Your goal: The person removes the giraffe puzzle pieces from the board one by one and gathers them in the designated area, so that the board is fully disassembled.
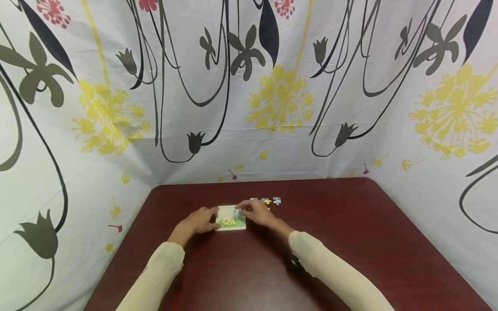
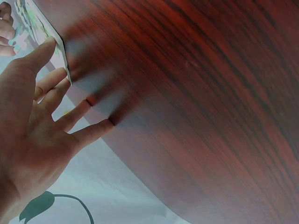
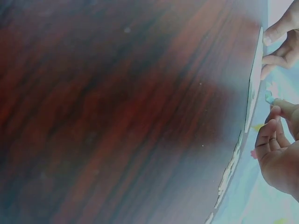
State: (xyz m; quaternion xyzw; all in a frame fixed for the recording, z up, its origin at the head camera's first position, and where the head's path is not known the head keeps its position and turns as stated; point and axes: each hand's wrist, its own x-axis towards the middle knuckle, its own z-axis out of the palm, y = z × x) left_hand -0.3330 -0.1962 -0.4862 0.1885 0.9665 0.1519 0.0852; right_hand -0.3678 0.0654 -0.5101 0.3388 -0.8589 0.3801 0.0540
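A small puzzle board (image 1: 230, 227) with a pale frame and a green, yellow-figured picture strip along its near part lies on the table. My left hand (image 1: 199, 220) touches its left side; in the left wrist view the thumb and nearest fingers rest at the board's edge, the other fingers spread out straight. Between thumb and fingertips my right hand (image 1: 256, 212) pinches a light blue puzzle piece (image 3: 269, 97) over the board's right part. Loose puzzle pieces (image 1: 276, 201) lie on the table beyond the right hand, some partly hidden by it.
The dark red-brown wooden table (image 1: 241, 272) has rounded far corners. A flower-printed white cloth (image 1: 241, 108) hangs behind it and along both sides. A small dark object (image 1: 296, 261) shows partly beneath the right forearm.
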